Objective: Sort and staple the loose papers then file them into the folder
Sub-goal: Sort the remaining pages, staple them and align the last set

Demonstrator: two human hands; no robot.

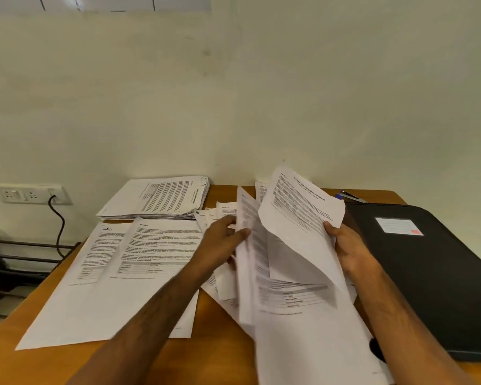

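Plain cream wall behind, faintly smudged; strip of pale panels with dark dividing lines along the top left edge; white switch-and-socket plate low on the left, black cable plugged in and hanging down; dark horizontal metal rails below it; wooden desk, orange-brown, pushed against the wall; soft, even light.
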